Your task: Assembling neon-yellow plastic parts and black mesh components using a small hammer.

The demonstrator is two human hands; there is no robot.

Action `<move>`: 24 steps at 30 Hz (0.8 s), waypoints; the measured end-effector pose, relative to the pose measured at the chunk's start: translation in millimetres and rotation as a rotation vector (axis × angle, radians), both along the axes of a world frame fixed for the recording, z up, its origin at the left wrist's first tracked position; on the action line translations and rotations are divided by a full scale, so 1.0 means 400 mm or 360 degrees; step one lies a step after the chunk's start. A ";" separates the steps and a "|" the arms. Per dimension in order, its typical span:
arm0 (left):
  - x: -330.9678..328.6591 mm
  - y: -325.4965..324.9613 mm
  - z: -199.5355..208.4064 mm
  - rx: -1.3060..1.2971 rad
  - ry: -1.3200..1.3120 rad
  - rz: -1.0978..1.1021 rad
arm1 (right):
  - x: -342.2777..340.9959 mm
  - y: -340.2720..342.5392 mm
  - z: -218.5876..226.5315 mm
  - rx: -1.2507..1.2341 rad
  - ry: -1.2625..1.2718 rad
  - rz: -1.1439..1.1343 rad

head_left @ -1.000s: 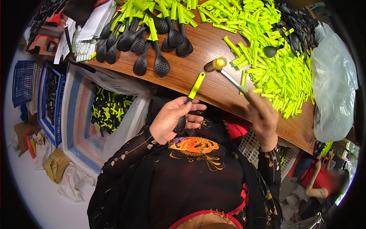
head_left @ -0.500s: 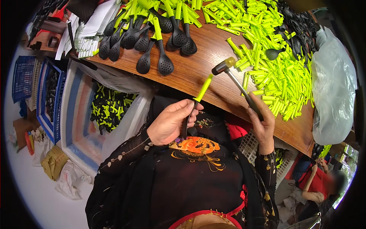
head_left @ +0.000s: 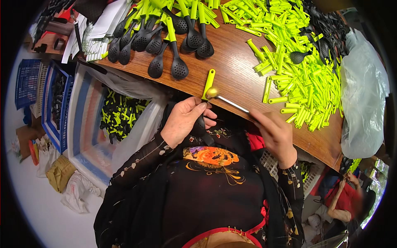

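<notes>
My left hand (head_left: 182,124) is closed round a kitchen utensil (head_left: 209,82) at the table's near edge. Its lime-green handle points up and away, while its black part runs down below my fingers; the utensil's exact kind is unclear. In my right hand (head_left: 276,138) is a small hammer (head_left: 233,104) with a metal shaft, its grip mostly covered by my fingers. The hammer's rounded yellowish face is against or just beside the lower end of the green handle; contact cannot be made out for certain.
Black perforated spoons (head_left: 179,68) with green handles lie at the table's left. Loose green handles (head_left: 300,89) are heaped at the right beside black parts and a plastic bag (head_left: 364,95). A lined crate (head_left: 89,136) of green-and-black pieces stands left below. Another person (head_left: 341,198) sits lower right.
The hammer has swung left and down onto or beside the green handle as my right hand turned. My left hand keeps its grip, with the utensil shifted slightly left and more upright.
</notes>
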State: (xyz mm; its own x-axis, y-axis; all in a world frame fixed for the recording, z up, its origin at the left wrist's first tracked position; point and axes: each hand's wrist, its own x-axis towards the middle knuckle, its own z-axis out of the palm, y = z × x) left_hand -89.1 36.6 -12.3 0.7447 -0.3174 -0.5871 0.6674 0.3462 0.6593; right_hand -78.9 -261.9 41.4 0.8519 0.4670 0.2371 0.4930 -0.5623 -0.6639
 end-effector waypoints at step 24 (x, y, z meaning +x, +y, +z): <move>0.005 0.004 0.008 0.0062 0.0005 -0.0009 | 0.049 0.047 0.034 0.0027 -0.0123 -0.0092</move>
State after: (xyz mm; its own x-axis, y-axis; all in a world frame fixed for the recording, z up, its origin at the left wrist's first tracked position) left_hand -87.1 38.0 -9.1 0.7410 -0.2985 -0.6015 0.6714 0.3168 0.6700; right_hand -59.2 -243.1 54.8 0.8561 0.4130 0.3107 0.5103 -0.5802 -0.6348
